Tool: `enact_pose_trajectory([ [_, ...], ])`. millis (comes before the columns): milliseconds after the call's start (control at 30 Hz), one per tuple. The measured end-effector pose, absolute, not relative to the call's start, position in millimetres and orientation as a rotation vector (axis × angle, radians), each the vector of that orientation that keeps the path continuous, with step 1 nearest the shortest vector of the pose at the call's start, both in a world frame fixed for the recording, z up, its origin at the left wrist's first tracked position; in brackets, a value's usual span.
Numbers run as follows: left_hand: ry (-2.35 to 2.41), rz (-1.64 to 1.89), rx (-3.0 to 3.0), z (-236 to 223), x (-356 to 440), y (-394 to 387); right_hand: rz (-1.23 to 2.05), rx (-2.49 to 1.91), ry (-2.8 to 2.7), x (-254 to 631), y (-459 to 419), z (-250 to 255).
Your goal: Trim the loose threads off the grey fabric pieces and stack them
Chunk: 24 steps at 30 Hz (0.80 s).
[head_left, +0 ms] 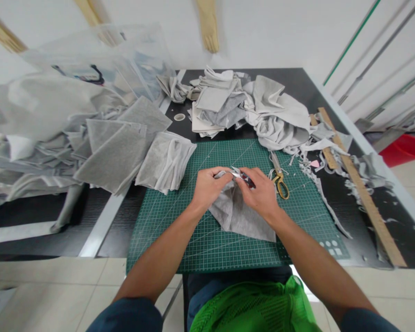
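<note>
My left hand [209, 186] is closed on the upper edge of a grey fabric piece [245, 221], pinching it between thumb and fingers. Small thread snips [237, 174] sit in my right hand [261, 191], their metal blades pointing left at the cloth by my left thumb. The rest of the fabric hangs down onto the green cutting mat [166, 230]. Gold-handled scissors [279, 177] lie on the mat just right of my right hand. Whether the snip blades touch the cloth is too small to tell.
Folded grey fabric pieces [168, 161] and a large cloth heap [38, 124] lie to the left, before a clear plastic bin [124, 60]. More cloth [221, 101] is piled behind the mat. Fabric scraps [327, 203] and a wooden ruler [366, 198] are at the right, a tape roll [179, 117] behind.
</note>
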<state>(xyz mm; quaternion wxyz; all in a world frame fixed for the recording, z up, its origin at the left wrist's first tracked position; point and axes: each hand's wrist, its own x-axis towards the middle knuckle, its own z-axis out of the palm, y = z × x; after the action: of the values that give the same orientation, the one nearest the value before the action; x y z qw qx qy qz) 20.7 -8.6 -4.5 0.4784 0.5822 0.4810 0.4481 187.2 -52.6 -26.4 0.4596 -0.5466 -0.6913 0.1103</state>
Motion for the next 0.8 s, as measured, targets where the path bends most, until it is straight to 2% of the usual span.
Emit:
enact_pose_trajectory([
  [367, 1.253, 1.1, 1.586, -6.7, 20.7, -10.4, 0.155, -1.264, -1.732, 187.4, -53.2, -26.4],
  [800, 1.243, 1.137, 1.634, -6.3, 20.0, -10.4, 0.285, -1.347, -1.632, 188.7, -53.5, -23.3],
])
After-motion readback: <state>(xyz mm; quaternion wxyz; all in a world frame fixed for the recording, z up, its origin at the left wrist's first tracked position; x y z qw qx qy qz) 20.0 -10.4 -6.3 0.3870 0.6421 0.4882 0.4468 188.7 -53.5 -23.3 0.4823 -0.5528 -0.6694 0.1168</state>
